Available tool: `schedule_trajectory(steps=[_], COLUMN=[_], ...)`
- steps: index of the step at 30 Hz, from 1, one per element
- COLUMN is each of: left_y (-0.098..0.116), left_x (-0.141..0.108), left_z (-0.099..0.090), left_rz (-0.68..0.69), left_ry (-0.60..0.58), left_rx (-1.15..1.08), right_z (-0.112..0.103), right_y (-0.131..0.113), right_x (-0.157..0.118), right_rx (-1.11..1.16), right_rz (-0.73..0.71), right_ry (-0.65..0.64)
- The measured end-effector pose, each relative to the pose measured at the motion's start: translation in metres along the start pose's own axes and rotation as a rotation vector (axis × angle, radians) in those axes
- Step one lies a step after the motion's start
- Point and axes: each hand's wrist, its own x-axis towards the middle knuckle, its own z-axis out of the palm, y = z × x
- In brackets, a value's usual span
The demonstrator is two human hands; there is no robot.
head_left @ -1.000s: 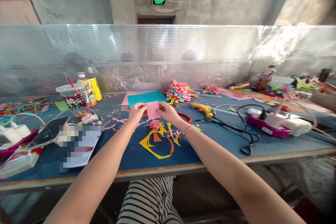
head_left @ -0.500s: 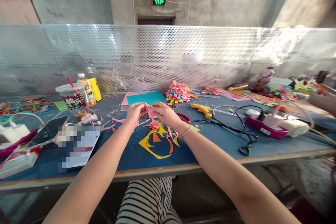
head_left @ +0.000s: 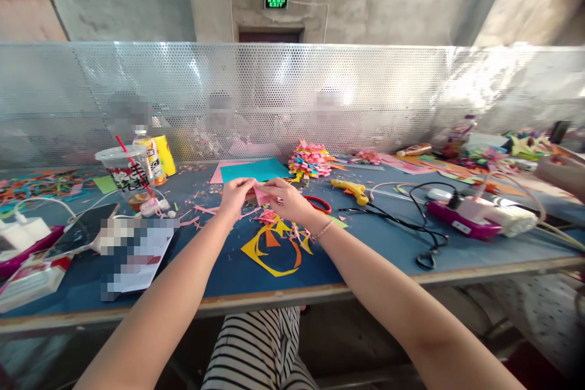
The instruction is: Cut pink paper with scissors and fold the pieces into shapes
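A small piece of pink paper point(head_left: 262, 194), seemingly folded, is pinched between my two hands just above the table. My left hand point(head_left: 236, 196) grips its left edge with the fingertips closed. From the other side my right hand point(head_left: 286, 196) pinches the same paper; part of it is hidden by the fingers. Below them lie yellow paper scraps point(head_left: 256, 254) with a round cut-out and loose pink and orange bits. Scissors with red handles point(head_left: 319, 203) rest beside my right wrist. Behind my hands is a teal paper sheet point(head_left: 256, 169).
A pile of pink paper pieces point(head_left: 309, 159) stands at the back, with a yellow glue gun point(head_left: 351, 191) nearer. Right are black cables point(head_left: 397, 219) and a purple power strip point(head_left: 464, 219). Left are a plastic cup point(head_left: 125, 173) and a tablet-like device point(head_left: 144, 262). Another person's hand point(head_left: 560, 169) shows far right.
The pink paper has turned slightly and shows a narrower face between my fingers. My hands have hardly moved.
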Motion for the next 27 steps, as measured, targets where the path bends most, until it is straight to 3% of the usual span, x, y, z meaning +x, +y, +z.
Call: schedule_trajectory(steps=[7,15,27], left_y=[-0.002,-0.005,-0.006], left_x=[-0.003,-0.003,-0.002], left_z=[0.003,0.004,0.003], left_rz=[0.056,0.038,0.028], left_ry=[-0.065,-0.098,-0.135], left_rx=[0.081,0.067,0.043], right_z=[0.009,0.014,0.013], right_y=[-0.001,0.003,0.004], right_x=[0.005,0.008,0.007], right_rx=[0.359,0.495,0.47], right_rz=[0.405,0.453,0.456], right_ry=[0.123,0.098,0.09])
